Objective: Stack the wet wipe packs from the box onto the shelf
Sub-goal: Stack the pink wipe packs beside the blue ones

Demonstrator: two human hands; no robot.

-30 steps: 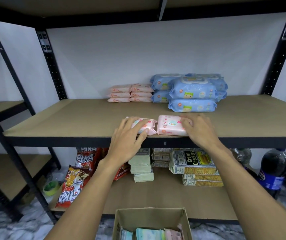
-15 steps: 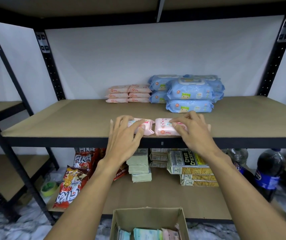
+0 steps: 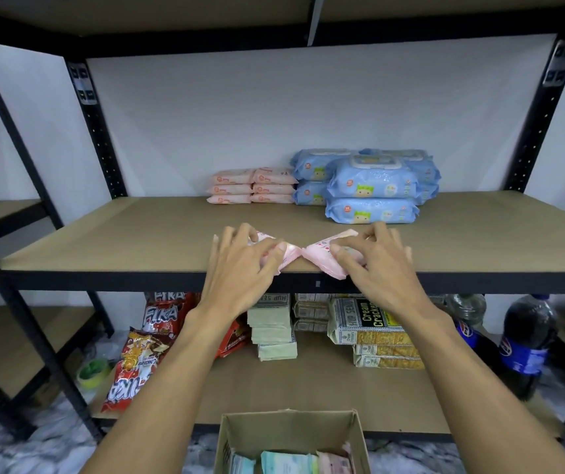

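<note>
On my remote feed, the left hand gripped one pink wipe pack and the right hand pinched a second pink pack. Both packs were tilted, their inner ends touching at the front edge of the shelf. The box below held more packs.

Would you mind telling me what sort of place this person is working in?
Probably a small shop's stockroom or a home storeroom. It has metal racking with board shelves, stacked wipe packs, and snack bags, crackers and cola bottles below. A box of more packs sits in front.
</note>
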